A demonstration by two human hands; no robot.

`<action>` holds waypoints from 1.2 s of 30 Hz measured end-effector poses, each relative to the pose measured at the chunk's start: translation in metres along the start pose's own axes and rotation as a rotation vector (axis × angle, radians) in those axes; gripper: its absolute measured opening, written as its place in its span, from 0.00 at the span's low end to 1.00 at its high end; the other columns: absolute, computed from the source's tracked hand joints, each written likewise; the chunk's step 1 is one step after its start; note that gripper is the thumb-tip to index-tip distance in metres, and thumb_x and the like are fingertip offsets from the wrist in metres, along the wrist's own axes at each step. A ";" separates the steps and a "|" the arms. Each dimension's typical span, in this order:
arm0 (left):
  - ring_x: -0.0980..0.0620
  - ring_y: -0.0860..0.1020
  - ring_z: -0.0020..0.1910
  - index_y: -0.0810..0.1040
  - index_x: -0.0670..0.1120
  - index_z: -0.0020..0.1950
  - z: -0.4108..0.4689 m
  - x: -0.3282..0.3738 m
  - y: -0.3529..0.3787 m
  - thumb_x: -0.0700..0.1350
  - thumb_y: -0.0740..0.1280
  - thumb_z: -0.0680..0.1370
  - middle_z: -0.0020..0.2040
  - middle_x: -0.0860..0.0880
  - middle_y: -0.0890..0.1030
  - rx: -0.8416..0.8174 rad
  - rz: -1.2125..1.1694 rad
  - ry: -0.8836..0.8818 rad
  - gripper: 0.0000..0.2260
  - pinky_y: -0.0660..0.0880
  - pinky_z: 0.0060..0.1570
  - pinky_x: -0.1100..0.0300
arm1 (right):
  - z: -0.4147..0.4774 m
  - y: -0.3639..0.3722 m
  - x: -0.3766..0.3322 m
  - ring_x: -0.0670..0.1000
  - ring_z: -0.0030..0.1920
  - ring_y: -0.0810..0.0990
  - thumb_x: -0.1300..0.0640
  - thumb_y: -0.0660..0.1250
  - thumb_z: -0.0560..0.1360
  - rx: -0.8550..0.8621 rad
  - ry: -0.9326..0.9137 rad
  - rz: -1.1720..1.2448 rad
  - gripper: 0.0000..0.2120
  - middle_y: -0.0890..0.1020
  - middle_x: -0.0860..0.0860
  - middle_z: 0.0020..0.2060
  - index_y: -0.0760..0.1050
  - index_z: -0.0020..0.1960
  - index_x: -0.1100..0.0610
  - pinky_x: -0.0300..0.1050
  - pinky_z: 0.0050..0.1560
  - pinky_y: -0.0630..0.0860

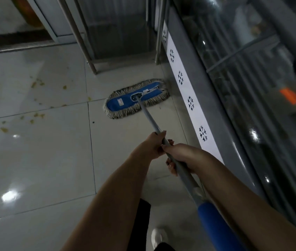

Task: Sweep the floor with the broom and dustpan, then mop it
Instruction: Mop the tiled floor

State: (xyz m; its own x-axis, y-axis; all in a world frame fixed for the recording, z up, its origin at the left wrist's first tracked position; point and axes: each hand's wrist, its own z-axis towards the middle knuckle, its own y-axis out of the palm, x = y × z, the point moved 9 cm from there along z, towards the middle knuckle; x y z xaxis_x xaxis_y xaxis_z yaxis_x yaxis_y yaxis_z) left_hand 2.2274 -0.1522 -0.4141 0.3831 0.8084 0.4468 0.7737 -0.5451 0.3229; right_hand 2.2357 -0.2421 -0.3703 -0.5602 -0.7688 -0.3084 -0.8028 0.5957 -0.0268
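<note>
A flat mop with a blue pad and a grey fringe [123, 103] lies on the pale tiled floor [35, 160], its right end close to the base of a display freezer. Its grey metal handle [148, 116] runs back toward me and ends in a blue foam grip [214, 221]. My left hand [152, 145] is closed around the handle further down the pole. My right hand [181, 158] grips the handle just behind it, the two hands touching. Yellowish scraps and stains [36, 84] dot the tiles to the left of the mop.
A glass-fronted display freezer [234, 87] with a white snowflake strip [190, 104] runs along the right. Metal legs of a shelf or cabinet [93, 67] stand just beyond the mop. A door threshold [17, 48] crosses the far left. My white shoe [159, 238] shows at the bottom.
</note>
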 end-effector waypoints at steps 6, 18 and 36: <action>0.51 0.76 0.33 0.65 0.41 0.57 0.040 0.096 0.002 0.44 0.59 0.81 0.38 0.44 0.75 -0.010 0.047 -0.042 0.09 0.78 0.24 0.61 | 0.021 -0.001 -0.103 0.47 0.14 0.69 0.45 0.62 0.78 0.046 0.010 -0.067 0.21 0.72 0.52 0.15 0.67 0.38 0.61 0.33 0.18 0.68; 0.50 0.76 0.34 0.67 0.40 0.50 0.134 0.255 -0.041 0.44 0.59 0.81 0.39 0.44 0.74 0.004 0.008 0.021 0.07 0.77 0.23 0.64 | 0.093 0.046 -0.272 0.47 0.15 0.71 0.47 0.62 0.78 0.031 -0.067 -0.054 0.18 0.74 0.52 0.19 0.68 0.40 0.61 0.35 0.19 0.69; 0.53 0.76 0.29 0.69 0.41 0.42 0.108 0.238 -0.033 0.45 0.61 0.81 0.32 0.45 0.77 0.024 0.152 -0.085 0.10 0.76 0.22 0.65 | 0.076 0.040 -0.245 0.46 0.14 0.69 0.46 0.64 0.77 0.010 0.017 0.020 0.19 0.73 0.52 0.16 0.68 0.38 0.60 0.33 0.18 0.67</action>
State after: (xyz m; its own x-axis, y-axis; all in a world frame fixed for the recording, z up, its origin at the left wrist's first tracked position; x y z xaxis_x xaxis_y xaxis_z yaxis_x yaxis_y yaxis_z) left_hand 2.3481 0.0825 -0.4087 0.5370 0.7335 0.4168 0.7152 -0.6578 0.2363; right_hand 2.3560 -0.0121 -0.3678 -0.5800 -0.7603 -0.2924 -0.7890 0.6136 -0.0303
